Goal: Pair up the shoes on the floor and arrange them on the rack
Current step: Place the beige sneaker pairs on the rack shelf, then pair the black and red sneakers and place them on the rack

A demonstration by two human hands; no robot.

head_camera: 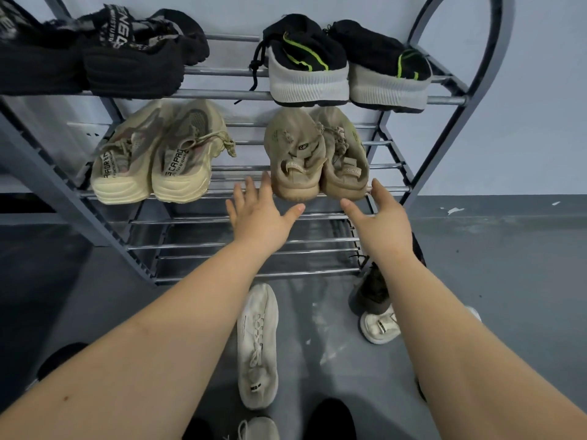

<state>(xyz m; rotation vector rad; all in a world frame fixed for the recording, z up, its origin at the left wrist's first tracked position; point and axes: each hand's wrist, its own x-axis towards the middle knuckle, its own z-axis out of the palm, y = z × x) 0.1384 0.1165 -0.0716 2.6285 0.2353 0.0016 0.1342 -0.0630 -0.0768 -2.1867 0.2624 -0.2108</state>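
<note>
Reaching in with both arms now, the hands sit right at the front edge of the rack's middle shelf. Left hand is spread flat, fingers fanned, palm down, gripping nothing; its fingertips come up just beside the heel of the left tan shoe. Right hand is likewise loose and empty, thumb pointing inward, its fingers right by the heel of the right tan shoe; whether they actually touch it is hard to call. So that tan pair stands between the two hands, heels out, side by side and touching, on the right of the middle shelf.

Left of them on the same shelf, the cream pair, heels out too, well clear of the left hand. Up top: a black pair on the left, and black shoes with white soles and green stripes on the right.

Down on the grey floor, between the forearms, a white shoe lies lengthwise, toe toward the rack. Another pale shoe peeks in at the bottom edge. Beneath the right forearm, a dark shoe and a white shoe heel lie close together, partly hidden by the arm. The lower shelves' bars show under the hands.
</note>
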